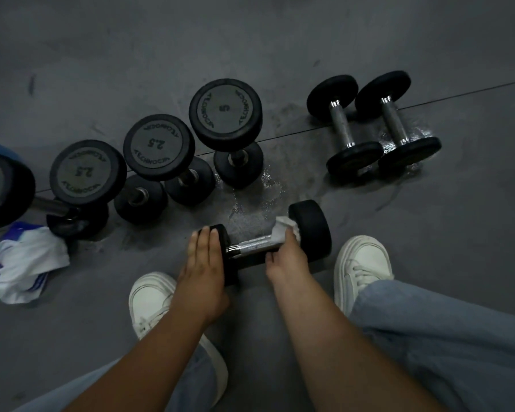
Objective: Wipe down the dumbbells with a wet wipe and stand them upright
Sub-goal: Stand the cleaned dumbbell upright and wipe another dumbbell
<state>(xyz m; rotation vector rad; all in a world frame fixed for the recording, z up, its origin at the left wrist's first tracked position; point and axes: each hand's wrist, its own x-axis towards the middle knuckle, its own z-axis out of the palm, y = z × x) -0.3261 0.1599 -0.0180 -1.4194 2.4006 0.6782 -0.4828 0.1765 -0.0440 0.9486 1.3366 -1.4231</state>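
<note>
- head view: i've got the dumbbell (pixel 256 245) lying on the floor (pixel 428 218) between the shoes (pixel 155 295), long axis left to right.
- left hand (pixel 204 263) rests flat on the left head, fingers straight and together.
- right hand (pixel 286 257) curls round the wipe (pixel 283 230) on the handle, just beside the right head; bare handle runs leftward, so i'd sweep that way.
- floor looks wet in patches; upright dumbbells (pixel 225 110) back left, lying pair (pixel 342 126) back right, well apart.

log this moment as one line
step: wiping handle | left hand rests on dumbbell head | right hand grips wet wipe round handle | upright dumbbells: at least three | lying dumbbells: two more
</note>
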